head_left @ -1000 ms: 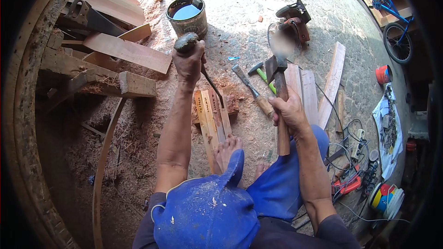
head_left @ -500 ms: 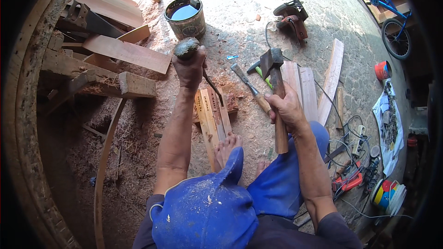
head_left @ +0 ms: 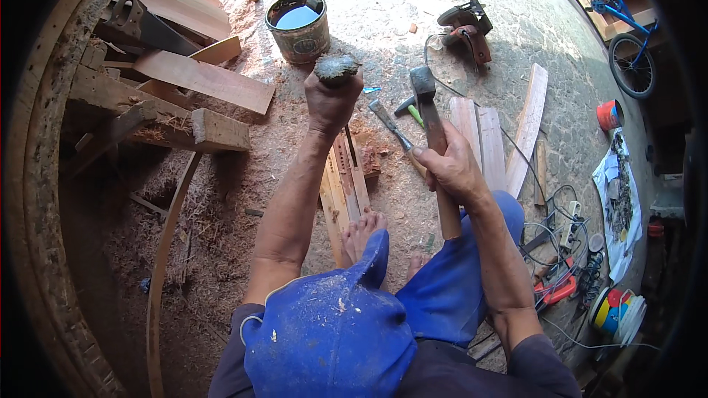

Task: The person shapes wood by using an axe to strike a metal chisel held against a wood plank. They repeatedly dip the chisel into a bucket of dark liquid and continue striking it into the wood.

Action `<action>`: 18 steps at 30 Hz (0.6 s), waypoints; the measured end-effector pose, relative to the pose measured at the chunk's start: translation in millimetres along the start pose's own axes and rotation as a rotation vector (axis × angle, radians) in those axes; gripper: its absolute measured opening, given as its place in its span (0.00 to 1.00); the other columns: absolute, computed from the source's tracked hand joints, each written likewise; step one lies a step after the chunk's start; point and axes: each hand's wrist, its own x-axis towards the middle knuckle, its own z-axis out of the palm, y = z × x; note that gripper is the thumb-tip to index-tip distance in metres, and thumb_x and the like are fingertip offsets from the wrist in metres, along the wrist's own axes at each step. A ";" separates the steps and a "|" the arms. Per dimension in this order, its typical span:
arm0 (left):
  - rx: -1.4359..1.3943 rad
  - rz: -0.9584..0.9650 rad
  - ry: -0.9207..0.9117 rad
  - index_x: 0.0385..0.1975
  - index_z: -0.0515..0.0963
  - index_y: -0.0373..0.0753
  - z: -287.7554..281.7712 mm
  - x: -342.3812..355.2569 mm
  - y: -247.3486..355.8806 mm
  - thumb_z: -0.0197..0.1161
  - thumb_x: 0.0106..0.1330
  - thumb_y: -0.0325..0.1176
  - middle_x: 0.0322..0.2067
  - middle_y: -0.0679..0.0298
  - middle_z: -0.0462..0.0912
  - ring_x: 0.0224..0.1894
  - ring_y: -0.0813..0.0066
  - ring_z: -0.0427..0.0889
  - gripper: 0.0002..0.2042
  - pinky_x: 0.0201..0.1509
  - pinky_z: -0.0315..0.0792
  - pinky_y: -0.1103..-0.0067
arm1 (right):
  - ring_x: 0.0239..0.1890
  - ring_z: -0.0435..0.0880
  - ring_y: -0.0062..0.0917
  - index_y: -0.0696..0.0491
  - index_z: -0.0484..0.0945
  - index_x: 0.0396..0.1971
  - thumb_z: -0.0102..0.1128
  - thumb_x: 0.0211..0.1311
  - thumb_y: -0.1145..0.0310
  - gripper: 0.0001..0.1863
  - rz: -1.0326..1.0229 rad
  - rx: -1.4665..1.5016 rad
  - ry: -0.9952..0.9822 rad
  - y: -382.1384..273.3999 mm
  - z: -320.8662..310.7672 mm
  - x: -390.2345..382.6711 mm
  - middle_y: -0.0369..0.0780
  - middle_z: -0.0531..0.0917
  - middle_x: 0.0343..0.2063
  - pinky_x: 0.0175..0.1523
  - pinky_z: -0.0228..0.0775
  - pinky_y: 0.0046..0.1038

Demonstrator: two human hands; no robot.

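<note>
Hammer lifted a little higher than half a second back, head now level with the chisel's mushroomed top, just right of it and apart. Right hand closed round the wooden handle; left hand fisted round the chisel, upright over the slotted wooden strip. Bare foot pinning that strip nearer the body. Looks like a wind-up between blows. Paint tin beyond the left hand.
</note>
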 end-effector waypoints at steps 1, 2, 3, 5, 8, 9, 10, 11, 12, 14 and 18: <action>0.040 0.021 -0.009 0.31 0.83 0.36 4.4 -0.3 -0.4 0.69 0.58 0.23 0.26 0.72 0.84 0.31 0.87 0.78 0.04 0.37 0.74 0.83 | 0.20 0.80 0.23 0.58 0.66 0.62 0.65 0.63 0.70 0.29 -0.080 -0.117 0.014 -2.2 0.0 2.7 0.39 0.79 0.26 0.26 0.74 0.25; 0.044 0.035 0.002 0.32 0.83 0.36 7.7 0.0 -1.3 0.69 0.57 0.24 0.27 0.72 0.84 0.31 0.87 0.79 0.04 0.37 0.74 0.82 | 0.22 0.82 0.24 0.58 0.65 0.65 0.65 0.63 0.70 0.32 -0.159 -0.234 0.029 -6.0 0.3 5.0 0.40 0.81 0.29 0.29 0.74 0.25; 0.048 0.049 0.012 0.33 0.83 0.36 10.5 -0.2 -1.6 0.69 0.57 0.24 0.27 0.71 0.85 0.32 0.86 0.79 0.05 0.38 0.75 0.82 | 0.26 0.84 0.28 0.58 0.65 0.66 0.65 0.63 0.70 0.32 -0.239 -0.315 0.049 -11.4 0.1 6.2 0.43 0.82 0.31 0.32 0.75 0.28; 0.032 0.070 0.049 0.33 0.83 0.36 9.6 -3.3 -3.6 0.69 0.57 0.24 0.28 0.70 0.85 0.32 0.85 0.80 0.06 0.39 0.76 0.82 | 0.33 0.88 0.35 0.57 0.65 0.66 0.66 0.63 0.69 0.33 -0.392 -0.470 0.082 -36.8 5.4 5.8 0.49 0.85 0.36 0.38 0.77 0.32; 0.024 0.100 0.058 0.32 0.83 0.36 1.7 -9.0 1.1 0.69 0.58 0.24 0.28 0.71 0.84 0.31 0.86 0.79 0.04 0.36 0.74 0.81 | 0.40 0.89 0.41 0.55 0.65 0.66 0.66 0.64 0.68 0.32 -0.517 -0.502 0.126 -104.3 11.0 -3.6 0.52 0.85 0.39 0.45 0.78 0.38; 0.030 0.113 0.054 0.31 0.83 0.37 5.3 -10.2 5.6 0.68 0.60 0.24 0.27 0.73 0.83 0.29 0.87 0.77 0.02 0.33 0.72 0.82 | 0.39 0.89 0.40 0.54 0.65 0.66 0.65 0.64 0.70 0.31 -0.682 -0.522 0.175 -118.3 8.9 -2.6 0.52 0.85 0.38 0.45 0.78 0.38; 0.049 0.130 0.055 0.29 0.83 0.38 3.4 -10.8 8.7 0.67 0.61 0.24 0.26 0.75 0.81 0.28 0.88 0.75 0.01 0.30 0.70 0.82 | 0.37 0.89 0.41 0.53 0.65 0.67 0.64 0.64 0.71 0.31 -0.786 -0.550 0.219 -131.5 10.9 -1.0 0.51 0.85 0.36 0.42 0.78 0.38; 0.060 0.139 0.050 0.31 0.83 0.37 5.4 -10.1 7.8 0.68 0.60 0.24 0.28 0.73 0.83 0.30 0.86 0.78 0.02 0.34 0.72 0.81 | 0.35 0.88 0.42 0.52 0.64 0.67 0.63 0.64 0.72 0.31 -0.911 -0.596 0.256 -140.5 10.2 3.1 0.50 0.84 0.34 0.41 0.79 0.39; 0.073 0.147 0.045 0.34 0.83 0.37 6.4 -9.4 6.8 0.69 0.60 0.25 0.29 0.70 0.85 0.32 0.84 0.80 0.05 0.37 0.75 0.80 | 0.34 0.88 0.43 0.52 0.64 0.67 0.62 0.64 0.73 0.31 -1.037 -0.643 0.292 -145.7 10.6 5.7 0.49 0.84 0.33 0.40 0.80 0.40; 0.098 0.205 0.073 0.38 0.83 0.36 5.7 -10.0 1.4 0.70 0.60 0.27 0.33 0.68 0.87 0.35 0.81 0.83 0.08 0.42 0.77 0.78 | 0.33 0.87 0.45 0.53 0.62 0.67 0.57 0.66 0.74 0.30 -0.696 -0.937 0.186 -138.1 18.1 3.7 0.50 0.84 0.33 0.39 0.81 0.42; 0.077 0.273 0.105 0.45 0.81 0.36 16.6 -9.3 5.4 0.71 0.63 0.30 0.39 0.65 0.87 0.40 0.76 0.84 0.12 0.44 0.78 0.76 | 0.36 0.88 0.47 0.59 0.61 0.67 0.55 0.64 0.74 0.31 -0.393 -1.161 -0.073 -96.6 25.4 16.5 0.55 0.84 0.34 0.40 0.80 0.46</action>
